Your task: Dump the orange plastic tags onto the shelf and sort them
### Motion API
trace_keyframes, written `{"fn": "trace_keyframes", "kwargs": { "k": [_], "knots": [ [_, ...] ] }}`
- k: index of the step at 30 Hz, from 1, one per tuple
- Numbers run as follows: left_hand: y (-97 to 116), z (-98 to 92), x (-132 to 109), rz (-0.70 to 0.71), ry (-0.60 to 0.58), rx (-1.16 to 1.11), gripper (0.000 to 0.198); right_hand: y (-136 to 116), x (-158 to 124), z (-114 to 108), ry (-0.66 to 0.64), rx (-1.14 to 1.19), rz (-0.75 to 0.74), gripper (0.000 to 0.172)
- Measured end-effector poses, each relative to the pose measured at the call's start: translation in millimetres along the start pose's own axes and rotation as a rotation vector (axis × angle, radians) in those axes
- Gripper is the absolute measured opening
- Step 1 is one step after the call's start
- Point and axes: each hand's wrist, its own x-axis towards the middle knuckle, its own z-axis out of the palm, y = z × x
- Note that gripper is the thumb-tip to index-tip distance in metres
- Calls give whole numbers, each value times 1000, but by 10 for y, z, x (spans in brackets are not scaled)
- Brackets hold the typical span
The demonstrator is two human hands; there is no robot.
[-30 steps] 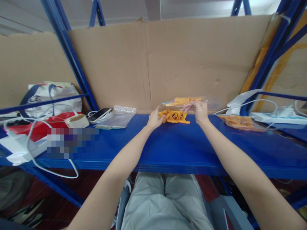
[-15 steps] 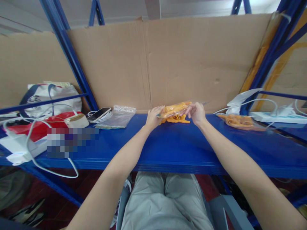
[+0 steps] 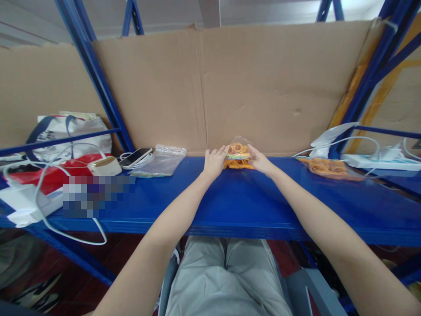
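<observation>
A clear plastic bag (image 3: 239, 148) with orange-yellow pieces inside is held upright near the cardboard at the back of the blue shelf. My left hand (image 3: 215, 162) grips its left side, fingers bent over the edge. At the right side, my right hand (image 3: 259, 160) holds it between thumb and fingers. A greenish strip crosses the bag. Just below it, more orange pieces (image 3: 240, 165) with round holes show between my hands; whether they are in the same bag I cannot tell. Their exact kind is unclear.
Another bag of orange pieces (image 3: 329, 167) lies to the right. An unfilled-looking zip bag (image 3: 166, 161) and a phone (image 3: 136, 157) lie left. White cables and a power strip (image 3: 381, 161) are at the right. A cardboard sheet (image 3: 263, 87) stands behind the blue shelf (image 3: 243, 206).
The bag has turned from lying nearly flat and slanted to upright, showing its face and greenish strip. My right hand has moved left and lower; my left hand has shifted slightly right.
</observation>
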Motion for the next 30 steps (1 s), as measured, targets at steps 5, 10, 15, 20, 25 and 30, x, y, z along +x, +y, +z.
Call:
{"fn": "trace_keyframes", "kwargs": {
  "k": [5,10,15,20,25,30],
  "knots": [
    [33,-16,11,23,-40,45,47,11,-63,-131,-55,-464,-295,71],
    [88,-18,31,26,-45,23,40,-101,-79,-286,68,-793,-378,43],
    [144,-58,19,28,-29,4,37,-106,-44,-320,23,-727,-531,43],
    [179,-76,19,60,5,-37,36,-163,-74,-291,75,-819,-530,32],
    [99,-47,37,10,55,-81,30,-211,-110,-317,255,-910,-421,34],
    [-9,-7,64,-85,-27,-126,31,-176,-48,-372,288,-859,-229,38]
  ]
}}
